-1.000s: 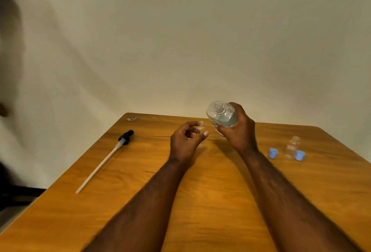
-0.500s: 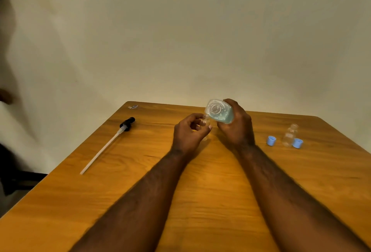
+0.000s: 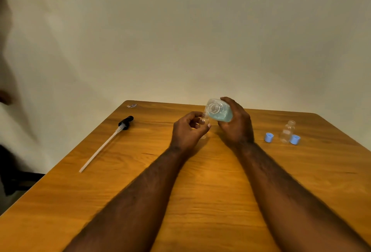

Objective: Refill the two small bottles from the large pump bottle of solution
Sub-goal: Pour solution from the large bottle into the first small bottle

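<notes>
Left grip (image 3: 188, 131) pinching small bottle (image 3: 204, 118) over tabletop (image 3: 200, 191) centre, right grip (image 3: 236, 125) curled round tilted large bottle (image 3: 220, 112), mouth seemingly at small bottle's neck, second small bottle (image 3: 288, 131) upright at right, pump (image 3: 112, 141) lying at left.

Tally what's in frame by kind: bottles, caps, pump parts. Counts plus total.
Small bottles: 2
Large bottle: 1
Blue caps: 2
Pump with tube: 1
Total: 6
</notes>
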